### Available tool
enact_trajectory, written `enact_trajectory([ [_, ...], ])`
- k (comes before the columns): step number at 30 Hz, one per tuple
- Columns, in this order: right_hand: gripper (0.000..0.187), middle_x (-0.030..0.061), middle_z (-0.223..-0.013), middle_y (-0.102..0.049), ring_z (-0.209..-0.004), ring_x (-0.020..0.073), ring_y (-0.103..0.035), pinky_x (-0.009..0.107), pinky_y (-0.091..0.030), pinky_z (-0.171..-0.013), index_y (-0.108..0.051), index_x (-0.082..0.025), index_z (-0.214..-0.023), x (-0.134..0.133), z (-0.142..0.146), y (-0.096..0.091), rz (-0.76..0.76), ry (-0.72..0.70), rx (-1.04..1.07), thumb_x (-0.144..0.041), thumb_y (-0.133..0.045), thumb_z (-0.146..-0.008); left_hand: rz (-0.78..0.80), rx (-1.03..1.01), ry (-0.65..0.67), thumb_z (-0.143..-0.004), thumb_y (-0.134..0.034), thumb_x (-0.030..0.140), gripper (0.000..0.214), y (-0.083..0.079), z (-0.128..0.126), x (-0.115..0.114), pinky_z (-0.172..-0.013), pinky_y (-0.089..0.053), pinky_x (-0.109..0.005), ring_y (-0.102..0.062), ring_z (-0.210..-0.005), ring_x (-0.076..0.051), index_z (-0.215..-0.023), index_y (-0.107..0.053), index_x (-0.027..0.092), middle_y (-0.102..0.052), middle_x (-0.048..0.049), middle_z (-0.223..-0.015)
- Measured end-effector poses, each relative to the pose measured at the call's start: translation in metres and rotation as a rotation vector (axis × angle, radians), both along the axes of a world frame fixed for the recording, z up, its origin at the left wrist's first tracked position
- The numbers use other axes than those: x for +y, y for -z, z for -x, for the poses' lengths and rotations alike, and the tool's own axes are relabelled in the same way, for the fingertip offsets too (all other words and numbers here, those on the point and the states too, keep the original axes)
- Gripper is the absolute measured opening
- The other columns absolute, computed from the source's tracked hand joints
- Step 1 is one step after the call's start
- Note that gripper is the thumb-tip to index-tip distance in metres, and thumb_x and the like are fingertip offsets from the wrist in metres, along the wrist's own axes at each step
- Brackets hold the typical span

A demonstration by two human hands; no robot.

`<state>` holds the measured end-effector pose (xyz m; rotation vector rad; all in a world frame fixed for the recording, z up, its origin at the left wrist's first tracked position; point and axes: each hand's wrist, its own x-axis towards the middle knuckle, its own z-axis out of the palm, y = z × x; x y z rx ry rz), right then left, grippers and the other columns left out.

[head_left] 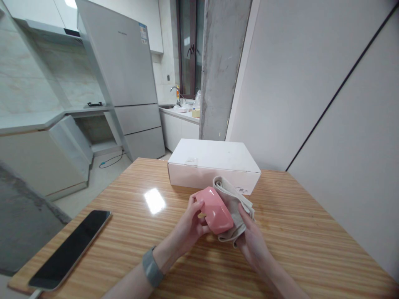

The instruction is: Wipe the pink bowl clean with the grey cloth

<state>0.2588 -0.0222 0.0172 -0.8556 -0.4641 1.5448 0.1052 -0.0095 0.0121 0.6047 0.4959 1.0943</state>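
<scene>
My left hand [198, 220] is closed on a glossy pink object [215, 211] with rounded corners, held tilted above the wooden table. A small yellowish part shows by my left fingers; the exact kind of object is unclear. My right hand [251, 232] grips a folded beige-grey cloth [232, 203], its thumb on top and its other fingers mostly hidden beneath. The cloth lies against the right side of the pink object.
A closed white cardboard box [215, 155] stands just beyond my hands on the wooden table [299, 224]. At the left edge lies a dark-screened phone [71, 249] with a white cable. A fridge [120, 62], a counter and a sink are farther back.
</scene>
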Motion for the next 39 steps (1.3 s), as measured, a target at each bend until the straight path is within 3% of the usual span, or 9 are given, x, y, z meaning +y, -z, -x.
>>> enact_trajectory([
  [6,0.04,0.005,-0.089,-0.078,-0.09,0.0265,-0.071,0.034,-0.056,-0.08,-0.073,-0.018,-0.093,0.002,-0.004,-0.004,0.001,-0.047,-0.029,-0.047,-0.079,-0.066,0.047,0.052,0.087,-0.078,-0.069,0.037,0.044,0.001,-0.001,-0.002,-0.079,-0.054,-0.04,-0.062,-0.083,-0.02,-0.114,-0.053,0.016,-0.061,-0.0086,-0.097],
  [11,0.039,0.0043,-0.094,-0.077,-0.092,0.0251,-0.071,0.034,-0.055,-0.083,-0.072,-0.02,-0.099,0.002,-0.003,-0.004,-0.022,-0.088,-0.028,-0.045,-0.076,-0.071,-0.063,0.244,-0.104,-0.065,-0.079,0.026,0.062,-0.002,-0.002,-0.003,-0.071,-0.054,-0.033,-0.06,-0.095,-0.025,-0.12,-0.052,0.022,-0.06,-0.0111,-0.116],
  [16,0.037,0.0058,-0.099,-0.077,-0.096,0.0245,-0.07,0.033,-0.054,-0.085,-0.071,-0.019,-0.104,0.0,-0.003,-0.007,-0.037,-0.146,0.032,-0.044,-0.071,-0.077,-0.192,0.411,-0.265,-0.051,-0.086,0.018,0.084,-0.01,-0.001,-0.003,-0.075,-0.051,-0.028,-0.059,-0.1,-0.027,-0.126,-0.049,0.022,-0.062,-0.0112,-0.116],
  [21,0.031,0.0048,-0.091,-0.078,-0.088,0.0244,-0.072,0.034,-0.057,-0.078,-0.072,-0.019,-0.099,-0.002,-0.004,-0.009,0.007,-0.127,0.063,-0.042,-0.071,-0.077,-0.285,0.459,-0.231,-0.051,-0.086,0.016,0.093,-0.019,0.0,-0.009,-0.083,-0.051,-0.03,-0.059,-0.103,-0.025,-0.133,-0.043,0.028,-0.055,-0.0094,-0.126],
  [24,0.034,0.0052,-0.093,-0.078,-0.088,0.025,-0.072,0.034,-0.058,-0.077,-0.071,-0.018,-0.101,-0.002,-0.003,-0.01,0.009,-0.106,0.08,-0.041,-0.072,-0.076,-0.309,0.388,-0.161,-0.054,-0.086,0.018,0.097,-0.019,0.001,-0.008,-0.089,-0.049,-0.032,-0.056,-0.109,-0.026,-0.138,-0.039,0.03,-0.052,-0.0099,-0.132],
  [29,0.042,0.0057,-0.099,-0.077,-0.09,0.0246,-0.071,0.033,-0.057,-0.078,-0.071,-0.018,-0.104,-0.001,-0.001,-0.009,-0.007,-0.083,0.07,-0.043,-0.076,-0.071,-0.197,0.308,-0.083,-0.076,-0.072,0.035,0.072,-0.014,0.003,-0.004,-0.084,-0.051,-0.033,-0.059,-0.102,-0.024,-0.14,-0.041,0.03,-0.053,-0.0099,-0.133],
  [33,0.044,0.0044,-0.096,-0.077,-0.092,0.026,-0.071,0.034,-0.057,-0.079,-0.071,-0.02,-0.102,-0.001,-0.003,-0.006,-0.022,-0.069,0.008,-0.047,-0.078,-0.067,-0.229,0.286,-0.141,-0.065,-0.081,0.026,0.087,-0.007,0.001,-0.003,-0.092,-0.047,-0.036,-0.055,-0.113,-0.027,-0.141,-0.038,0.029,-0.053,-0.0106,-0.134],
  [36,0.046,0.0042,-0.096,-0.077,-0.095,0.0274,-0.07,0.036,-0.056,-0.08,-0.072,-0.021,-0.101,-0.002,-0.004,-0.006,-0.025,-0.098,-0.022,-0.05,-0.078,-0.066,-0.245,0.277,-0.112,-0.06,-0.084,0.027,0.084,-0.003,0.001,-0.002,-0.09,-0.047,-0.037,-0.056,-0.111,-0.03,-0.134,-0.047,0.019,-0.058,-0.0146,-0.125],
  [39,0.045,0.0044,-0.101,-0.076,-0.099,0.0265,-0.069,0.035,-0.056,-0.082,-0.071,-0.021,-0.104,-0.003,-0.003,-0.007,-0.073,-0.125,-0.03,-0.048,-0.077,-0.069,-0.288,0.336,-0.088,-0.058,-0.085,0.024,0.084,-0.004,0.003,-0.001,-0.089,-0.047,-0.036,-0.057,-0.109,-0.03,-0.133,-0.047,0.019,-0.058,-0.0142,-0.125],
])
